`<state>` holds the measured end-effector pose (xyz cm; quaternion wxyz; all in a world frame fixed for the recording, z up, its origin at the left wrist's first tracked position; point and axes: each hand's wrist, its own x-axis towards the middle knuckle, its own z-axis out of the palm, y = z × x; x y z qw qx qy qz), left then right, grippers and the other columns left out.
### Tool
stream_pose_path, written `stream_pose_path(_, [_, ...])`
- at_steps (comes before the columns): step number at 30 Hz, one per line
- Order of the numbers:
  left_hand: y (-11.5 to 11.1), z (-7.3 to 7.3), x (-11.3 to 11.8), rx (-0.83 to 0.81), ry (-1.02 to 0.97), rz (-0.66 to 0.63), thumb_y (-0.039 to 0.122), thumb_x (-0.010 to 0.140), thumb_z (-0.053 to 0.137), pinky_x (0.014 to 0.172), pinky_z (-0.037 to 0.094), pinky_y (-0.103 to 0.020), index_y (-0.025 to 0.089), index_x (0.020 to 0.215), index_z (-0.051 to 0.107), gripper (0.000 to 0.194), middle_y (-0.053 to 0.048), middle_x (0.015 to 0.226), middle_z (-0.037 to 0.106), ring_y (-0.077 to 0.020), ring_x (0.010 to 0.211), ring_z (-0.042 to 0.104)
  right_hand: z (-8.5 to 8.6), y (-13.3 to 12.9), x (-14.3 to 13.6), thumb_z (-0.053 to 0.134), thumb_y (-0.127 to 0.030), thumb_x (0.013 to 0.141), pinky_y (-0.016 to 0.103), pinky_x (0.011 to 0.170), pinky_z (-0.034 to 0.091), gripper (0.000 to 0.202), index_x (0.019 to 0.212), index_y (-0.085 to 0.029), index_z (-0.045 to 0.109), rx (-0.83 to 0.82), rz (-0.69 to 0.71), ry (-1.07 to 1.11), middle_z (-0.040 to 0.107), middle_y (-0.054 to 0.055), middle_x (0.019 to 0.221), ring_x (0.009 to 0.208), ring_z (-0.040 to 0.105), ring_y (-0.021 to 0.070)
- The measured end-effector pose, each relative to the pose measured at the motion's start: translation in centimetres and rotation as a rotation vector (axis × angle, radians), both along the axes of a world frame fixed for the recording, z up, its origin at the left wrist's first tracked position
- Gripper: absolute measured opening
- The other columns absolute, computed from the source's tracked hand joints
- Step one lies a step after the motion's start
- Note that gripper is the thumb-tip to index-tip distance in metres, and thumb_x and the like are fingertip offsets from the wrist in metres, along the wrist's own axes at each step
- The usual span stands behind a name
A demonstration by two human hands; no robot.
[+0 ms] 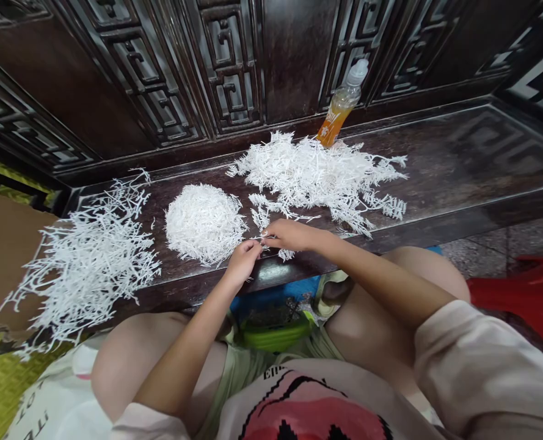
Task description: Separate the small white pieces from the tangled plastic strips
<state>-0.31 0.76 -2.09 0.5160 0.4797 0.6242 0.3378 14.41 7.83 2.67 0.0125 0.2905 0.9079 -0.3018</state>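
Dark wood makes up the long bench (459, 153) that runs crosswise beyond and beneath both hands. Largest on it is a loose tangle of white branching strips (94, 263), well out to the left of the left hand and partly over the edge on that side. A heap of white toothed sprigs (308, 171) lies straight beyond the right hand, spread sideways and clearly nearer to it than to the left. A rounded mound of short white pieces (204, 223) sits just beyond the left hand and to its left, so that hand is the nearer one. A bottle of orange drink (338, 113) stands farther out from the right hand, behind the heap. The right hand (294, 234) and left hand (242, 263) meet tip to tip, both with fingers pinched closed on a slender white sprig (256, 237); its visible part points crosswise, from the right fingertips toward the left, but the fingers hide most of it. One loose toothed scrap (286, 254) lies just below the right hand, on its near side.
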Motion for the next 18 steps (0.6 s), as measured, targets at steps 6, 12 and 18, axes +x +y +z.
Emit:
stream_pose_path(6, [0.4,0.3,0.3,-0.017,-0.054,0.079,0.026,0.064,0.045,0.054,0.031,-0.021,0.016,0.053,0.045,0.014,0.004,0.051,0.04,-0.0084,0.052,0.039,-0.3,0.0,-0.4,0.04,-0.03,0.08,0.022,0.055,0.022,0.025,0.069,-0.014,0.056,0.145,0.003,-0.031,0.056,0.005,0.069,0.059,0.043,0.011])
stream_pose_path(12, [0.2,0.9,0.5,0.025,-0.016,0.151,0.024,0.062,0.045,0.054,0.03,-0.021,0.016,0.052,0.045,0.014,0.004,0.05,0.041,-0.0083,0.052,0.039,-0.5,0.3,-0.5,0.037,-0.031,0.082,0.022,0.055,0.021,0.027,0.071,-0.015,0.055,0.174,-0.017,0.007,0.058,0.006,0.072,0.065,0.046,0.012])
stream_pose_path(18, [-0.5,1.8,0.8,0.086,0.043,0.211,0.024,0.064,0.044,0.052,0.029,-0.02,0.016,0.052,0.044,0.014,0.004,0.05,0.039,-0.0082,0.052,0.037,-0.5,0.2,-1.0,0.036,-0.031,0.082,0.022,0.054,0.021,0.026,0.07,-0.016,0.054,0.197,-0.011,0.029,0.058,0.005,0.074,0.066,0.045,0.0124])
